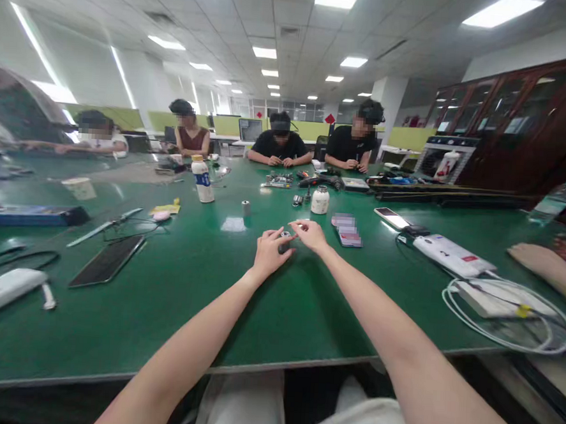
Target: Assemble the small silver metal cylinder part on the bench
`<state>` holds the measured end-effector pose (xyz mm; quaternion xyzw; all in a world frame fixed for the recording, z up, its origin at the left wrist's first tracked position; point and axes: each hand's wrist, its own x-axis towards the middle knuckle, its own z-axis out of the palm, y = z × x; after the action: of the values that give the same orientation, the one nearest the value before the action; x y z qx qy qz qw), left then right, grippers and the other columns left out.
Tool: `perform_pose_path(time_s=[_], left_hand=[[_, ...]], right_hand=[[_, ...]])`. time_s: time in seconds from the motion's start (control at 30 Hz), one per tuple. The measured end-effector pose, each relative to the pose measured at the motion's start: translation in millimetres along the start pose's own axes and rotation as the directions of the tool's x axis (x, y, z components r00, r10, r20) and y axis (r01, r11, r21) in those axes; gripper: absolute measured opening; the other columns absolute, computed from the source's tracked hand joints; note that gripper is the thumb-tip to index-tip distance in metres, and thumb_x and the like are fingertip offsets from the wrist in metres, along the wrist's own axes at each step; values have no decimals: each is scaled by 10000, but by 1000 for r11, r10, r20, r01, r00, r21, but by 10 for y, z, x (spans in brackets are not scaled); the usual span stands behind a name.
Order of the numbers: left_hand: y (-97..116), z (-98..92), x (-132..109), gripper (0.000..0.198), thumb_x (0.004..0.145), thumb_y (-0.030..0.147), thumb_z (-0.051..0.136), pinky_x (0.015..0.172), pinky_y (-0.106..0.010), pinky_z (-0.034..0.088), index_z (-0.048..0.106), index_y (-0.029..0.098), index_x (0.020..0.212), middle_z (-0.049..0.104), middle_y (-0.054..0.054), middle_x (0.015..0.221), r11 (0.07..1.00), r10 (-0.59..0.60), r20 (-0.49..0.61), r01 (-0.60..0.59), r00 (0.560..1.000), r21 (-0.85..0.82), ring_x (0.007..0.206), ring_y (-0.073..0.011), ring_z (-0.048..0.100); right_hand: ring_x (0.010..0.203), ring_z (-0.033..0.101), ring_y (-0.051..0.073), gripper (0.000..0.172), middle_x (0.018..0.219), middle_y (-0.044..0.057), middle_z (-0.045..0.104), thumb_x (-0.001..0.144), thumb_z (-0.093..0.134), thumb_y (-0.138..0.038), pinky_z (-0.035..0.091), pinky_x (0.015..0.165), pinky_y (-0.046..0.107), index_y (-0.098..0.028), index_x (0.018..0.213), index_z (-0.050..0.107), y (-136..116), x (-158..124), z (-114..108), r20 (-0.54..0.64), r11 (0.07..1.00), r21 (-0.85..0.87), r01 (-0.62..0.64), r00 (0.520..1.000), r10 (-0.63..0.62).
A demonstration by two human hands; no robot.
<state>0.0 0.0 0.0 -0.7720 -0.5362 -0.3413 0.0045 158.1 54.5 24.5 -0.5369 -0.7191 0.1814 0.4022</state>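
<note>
Green table (172, 295), wide, ran the length of the room; other people sat at the far end and along the left side, busy with their own bits. Someone else's forearm (543, 266) lay on the right edge, not mine.

My two arms reached out to mid-table. My left hand (267, 252) and right hand (313, 235) met over a small dark part (285, 236), fingertips of both pinched in close around it, fingers curled and nearly closed. It sat just at the table surface between the two hands. I judged the work was mid-way: the part was in hand and being fiddled with, nothing set aside as finished near me.

Near it: a small white jar (320, 200) beyond my right hand, a little metal cylinder (245, 208) beyond my left, a phone (392, 218) and a white power strip (453, 253) off to the right, a dark tablet (108, 260) to the left.

Hard to make out: what the part actually was, too small and half covered by my fingertips. Whether one hand or both truly gripped it, I could not tell.
</note>
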Motion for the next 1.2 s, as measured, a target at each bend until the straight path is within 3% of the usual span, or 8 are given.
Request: perform_pose_path(time_s=[0.17,0.33,0.47,0.6,0.7,0.87,1.2], left_hand=[[-41,49,9,186,815,259,672,984,-463,459,785,278,963,649,-53,1334,999,6,24,-4,1000,-53,1133,-289,587],[-93,68,23,42,795,234,655,879,-343,488,643,220,756,742,-21,931,974,-55,-55,42,997,-221,906,-214,665],[-122,95,25,257,754,335,712,746,-282,483,502,229,858,706,5,887,930,-212,-86,174,973,-323,819,-187,681],[-122,102,30,347,757,310,730,818,-315,495,458,242,961,745,-26,959,893,-252,-49,213,966,-396,965,-227,712],[-112,95,30,367,779,298,730,853,-352,507,463,245,1026,764,-58,1005,891,-246,-21,218,969,-398,987,-248,718],[-102,93,21,433,807,296,722,879,-380,521,470,239,1155,763,-91,1065,898,-246,-2,227,969,-376,1007,-261,719],[-115,100,11,566,808,295,736,966,-439,496,486,205,1308,750,-109,1080,944,-214,11,210,977,-253,1104,-292,672]], right_hand=[[762,655,143,265,872,12,773,882,634,-438,461,661,209,-257,987,798,-34,-19,70,94,999,15,43,995,-44],[746,649,146,229,837,8,766,839,683,-428,456,668,217,-264,942,806,-65,-19,110,132,998,-30,51,990,-46],[734,636,145,277,831,26,760,853,664,-458,449,664,220,-234,933,806,-60,20,88,59,998,16,55,997,-56],[693,617,142,328,812,39,745,858,653,-484,449,659,233,-219,980,801,73,45,-4,-14,1000,8,-9,1000,9],[699,616,148,306,799,33,740,856,663,-478,444,656,238,-232,968,807,227,2,-81,75,996,-78,-34,996,39],[675,603,151,274,752,31,720,821,725,-447,412,606,233,-252,995,808,353,-107,-132,317,976,-215,-19,944,88],[597,533,108,308,695,-4,664,780,770,-444,386,581,218,-261,1026,797,329,-117,-147,332,968,-250,18,941,68]])
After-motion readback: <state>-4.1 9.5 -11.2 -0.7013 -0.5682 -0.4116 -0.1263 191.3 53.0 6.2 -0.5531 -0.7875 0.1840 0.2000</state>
